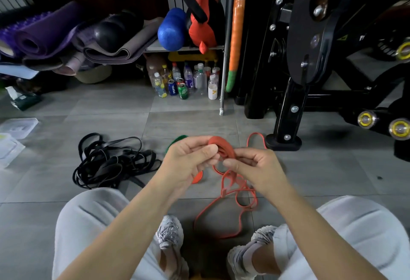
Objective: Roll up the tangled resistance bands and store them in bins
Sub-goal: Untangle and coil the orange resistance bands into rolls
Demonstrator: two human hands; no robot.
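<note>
An orange resistance band is partly wound into a small coil held above the floor. My left hand pinches the coil's left side with thumb and fingers. My right hand pinches the band just below and right of the coil. The band's loose tail hangs down in tangled loops to the floor between my feet. A heap of tangled black bands lies on the floor to the left. Behind my left hand, part of a green band shows. Clear plastic bins sit at the far left.
I sit on grey floor tiles with my knees and shoes at the bottom. A black gym machine frame stands at the right. Several bottles and cans crowd under a shelf of rolled mats and a blue foam roller.
</note>
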